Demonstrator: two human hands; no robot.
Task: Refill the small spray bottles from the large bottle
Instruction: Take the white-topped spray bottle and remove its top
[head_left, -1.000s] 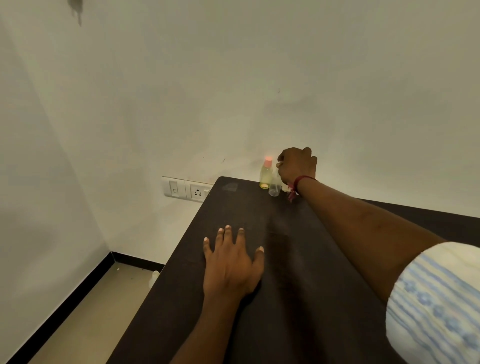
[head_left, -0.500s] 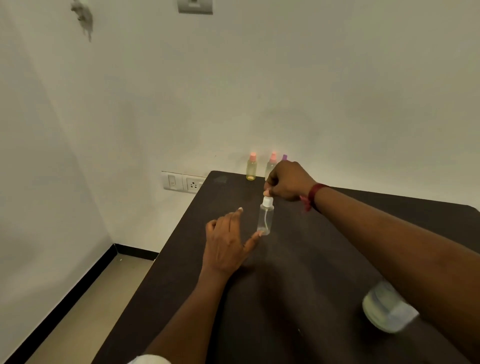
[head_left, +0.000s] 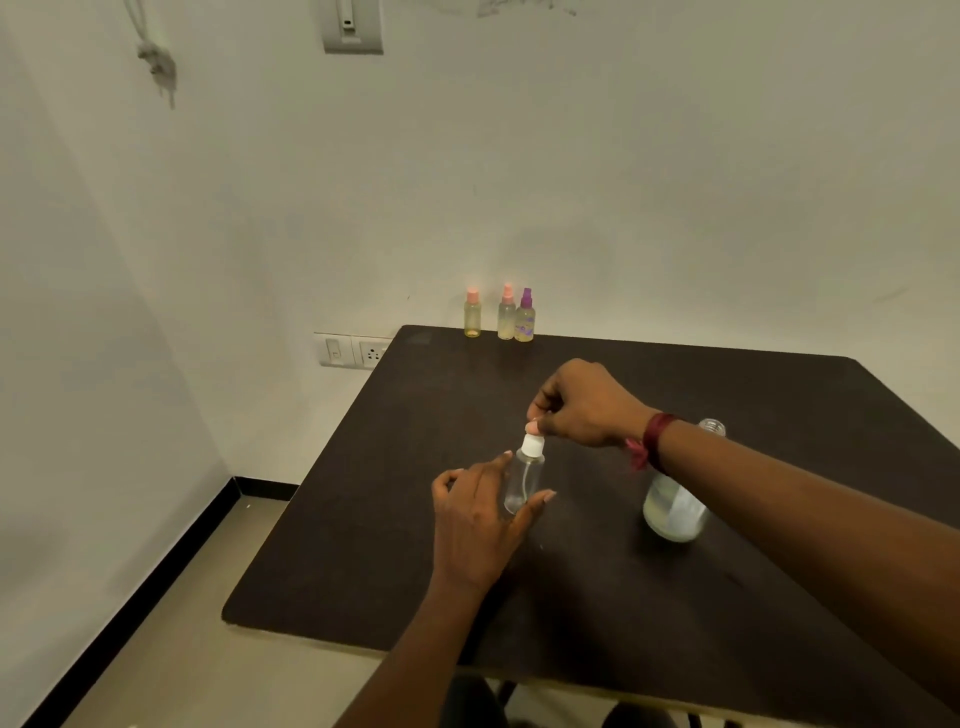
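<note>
Toward the middle of the desk (head_left: 363, 545), the right hand (head_left: 582, 405) pinches the white cap (head_left: 532, 447) of the clear spray bottle (head_left: 522, 480); the left hand (head_left: 480, 519) has its grip lightly round the bottle's body.

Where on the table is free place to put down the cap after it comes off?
Free: the near-left corner of the table, beside the left hand; the strip between the three far bottles and the right hand. Crowded: the middle, both hands on the clear bottle, with the large bottle under the right forearm.
</note>
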